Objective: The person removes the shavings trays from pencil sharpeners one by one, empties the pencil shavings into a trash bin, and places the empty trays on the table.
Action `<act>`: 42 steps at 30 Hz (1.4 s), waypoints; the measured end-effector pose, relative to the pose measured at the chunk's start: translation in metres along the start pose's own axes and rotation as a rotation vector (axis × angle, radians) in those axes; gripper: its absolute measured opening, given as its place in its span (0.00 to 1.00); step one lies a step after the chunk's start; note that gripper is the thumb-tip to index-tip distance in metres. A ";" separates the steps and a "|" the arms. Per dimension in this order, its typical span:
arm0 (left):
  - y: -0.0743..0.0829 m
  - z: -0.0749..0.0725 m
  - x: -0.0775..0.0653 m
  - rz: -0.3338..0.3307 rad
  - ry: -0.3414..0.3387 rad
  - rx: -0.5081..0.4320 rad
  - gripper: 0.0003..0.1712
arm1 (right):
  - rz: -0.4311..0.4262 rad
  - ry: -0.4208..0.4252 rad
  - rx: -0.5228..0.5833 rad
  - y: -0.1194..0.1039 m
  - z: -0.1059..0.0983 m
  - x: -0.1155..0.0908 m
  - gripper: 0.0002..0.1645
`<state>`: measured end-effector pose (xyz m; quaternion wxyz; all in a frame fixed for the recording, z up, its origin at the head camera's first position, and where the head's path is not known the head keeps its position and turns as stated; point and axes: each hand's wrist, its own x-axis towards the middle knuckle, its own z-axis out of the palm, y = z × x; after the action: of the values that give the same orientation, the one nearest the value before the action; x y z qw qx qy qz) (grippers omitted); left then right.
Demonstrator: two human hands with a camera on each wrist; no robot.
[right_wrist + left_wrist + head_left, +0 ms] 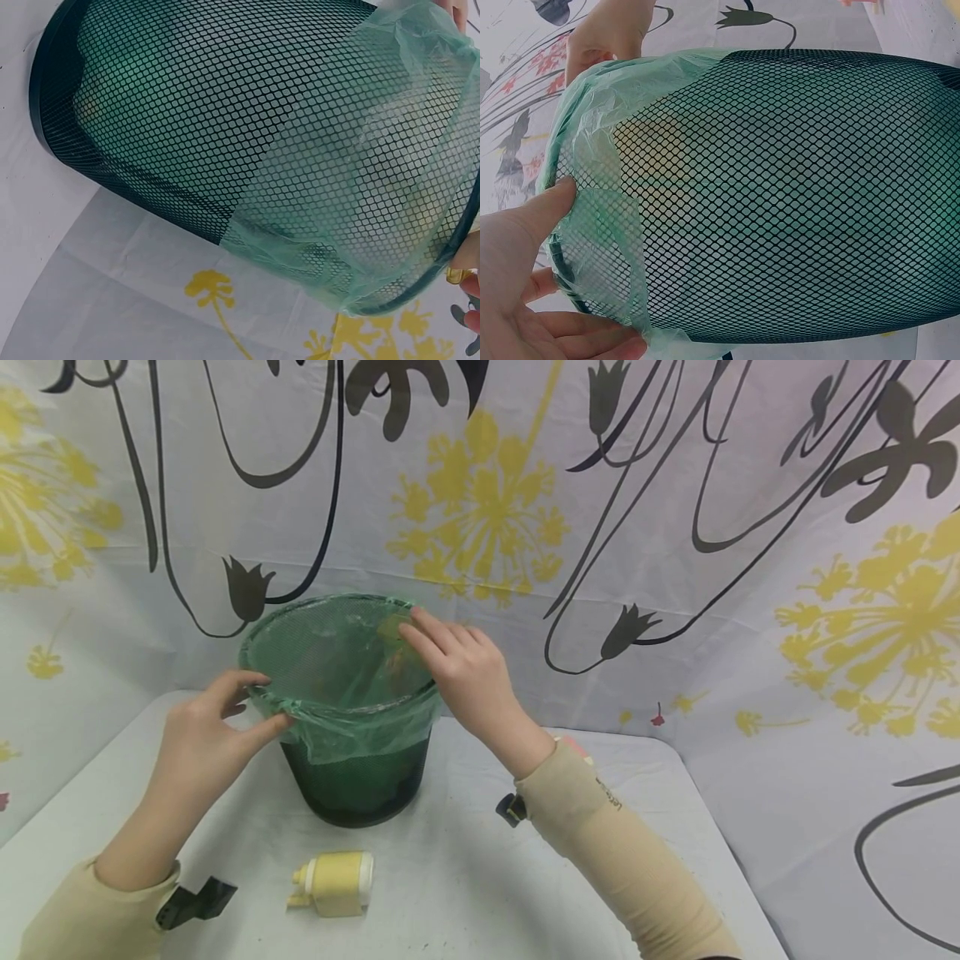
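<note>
White fabric backdrop point(712, 660) all round this setup, three big yellow flower bursts point(487, 510) on it in the head view plus dark stems and tulips, and a white table point(487, 885) in front. Count so far: one dark green mesh bin point(360, 793), one thin green bag point(341, 739), two hands, two beige sleeves point(630, 843), two black wrist mounts point(197, 902), and one yellow-and-white item point(337, 883) lying on the table nearer the camera; can't tell what that is.

Bin's upright on the table, with the bag lining it and folded out over the rim. Left hand point(202, 727) grips the bagged rim on the near left, thumb and index apart along the edge. Right hand point(472, 672) is across the opening on the right, thumb and fingers pinching the bag at the rim. So the bag sits right at both grips, with the bin's body hanging below and between them.
</note>
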<state>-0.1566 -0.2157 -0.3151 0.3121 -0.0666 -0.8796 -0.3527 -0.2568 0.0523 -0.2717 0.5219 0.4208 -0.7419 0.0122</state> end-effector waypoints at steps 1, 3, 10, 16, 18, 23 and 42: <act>0.000 0.000 0.000 0.000 0.000 0.000 0.25 | -0.005 0.001 -0.001 0.000 0.000 0.000 0.20; 0.000 0.000 0.000 0.002 0.001 0.002 0.25 | -0.018 -0.001 -0.008 0.000 -0.001 -0.001 0.20; 0.000 0.000 0.000 0.006 0.004 -0.004 0.25 | -0.060 -0.007 -0.012 0.000 -0.002 -0.001 0.20; -0.001 0.001 0.000 0.005 0.004 -0.004 0.26 | -0.093 0.027 -0.016 0.000 0.000 -0.002 0.20; -0.001 0.001 0.000 0.006 0.005 -0.003 0.26 | -0.110 0.034 -0.024 0.001 0.000 -0.003 0.21; -0.002 0.001 0.000 0.005 0.002 -0.005 0.25 | -0.165 0.045 -0.052 0.002 0.001 -0.005 0.21; -0.002 0.000 0.001 0.006 -0.003 0.001 0.25 | -0.280 0.123 -0.060 0.006 0.002 -0.006 0.22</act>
<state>-0.1585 -0.2173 -0.3161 0.3118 -0.0695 -0.8800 -0.3514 -0.2622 0.0589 -0.2748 0.5751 0.5029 -0.6428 -0.0570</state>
